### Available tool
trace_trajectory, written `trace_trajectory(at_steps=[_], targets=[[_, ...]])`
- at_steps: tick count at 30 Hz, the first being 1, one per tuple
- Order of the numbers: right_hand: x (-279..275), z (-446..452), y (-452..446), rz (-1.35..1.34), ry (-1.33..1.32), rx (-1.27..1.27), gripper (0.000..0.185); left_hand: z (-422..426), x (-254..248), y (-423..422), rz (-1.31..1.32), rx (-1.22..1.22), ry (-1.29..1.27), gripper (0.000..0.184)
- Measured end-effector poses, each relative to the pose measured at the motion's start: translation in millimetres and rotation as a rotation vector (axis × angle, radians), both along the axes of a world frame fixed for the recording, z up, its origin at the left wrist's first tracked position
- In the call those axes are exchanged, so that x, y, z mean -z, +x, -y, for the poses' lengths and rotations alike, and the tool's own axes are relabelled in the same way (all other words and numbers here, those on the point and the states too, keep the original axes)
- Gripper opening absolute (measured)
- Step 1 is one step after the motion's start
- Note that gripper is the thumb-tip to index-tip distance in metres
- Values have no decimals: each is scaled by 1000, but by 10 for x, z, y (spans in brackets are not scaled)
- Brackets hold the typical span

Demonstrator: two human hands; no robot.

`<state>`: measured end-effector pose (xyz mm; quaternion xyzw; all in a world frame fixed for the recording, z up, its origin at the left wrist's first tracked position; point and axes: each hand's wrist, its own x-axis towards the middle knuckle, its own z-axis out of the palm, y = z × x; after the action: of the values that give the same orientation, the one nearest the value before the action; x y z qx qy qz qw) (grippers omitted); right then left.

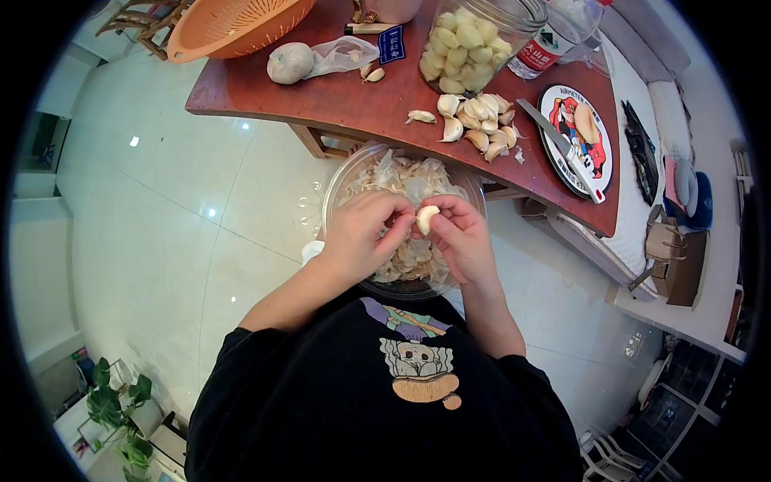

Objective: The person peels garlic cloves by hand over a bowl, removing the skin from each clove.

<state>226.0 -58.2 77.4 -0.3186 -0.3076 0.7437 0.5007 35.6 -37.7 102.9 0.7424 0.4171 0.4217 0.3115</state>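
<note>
A pale garlic clove (427,219) is held between the thumb and fingers of my right hand (462,239). The fingers of my left hand (363,231) are pinched together right beside the clove; whatever they grip is too small to make out. Beneath both hands is a clear bowl (329,193) full of papery garlic skins (416,261). Beyond it, on the table edge, lies a pile of unpeeled garlic cloves (482,120). A glass jar (526,20) behind the pile holds many peeled cloves (466,48).
The red-brown table (353,100) carries an orange colander (233,32), a garlic bulb (291,63) beside a net bag (341,56), and a labelled plastic bottle (546,52). A knife (566,153) lies across a cartoon plate (554,104) at the right.
</note>
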Motion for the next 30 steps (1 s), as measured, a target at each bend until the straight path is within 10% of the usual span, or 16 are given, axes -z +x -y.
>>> trace_trajectory(at_steps=[30], targets=[[76, -33, 103, -351, -161, 20, 26, 23, -24, -34, -149, 90, -18, 12]])
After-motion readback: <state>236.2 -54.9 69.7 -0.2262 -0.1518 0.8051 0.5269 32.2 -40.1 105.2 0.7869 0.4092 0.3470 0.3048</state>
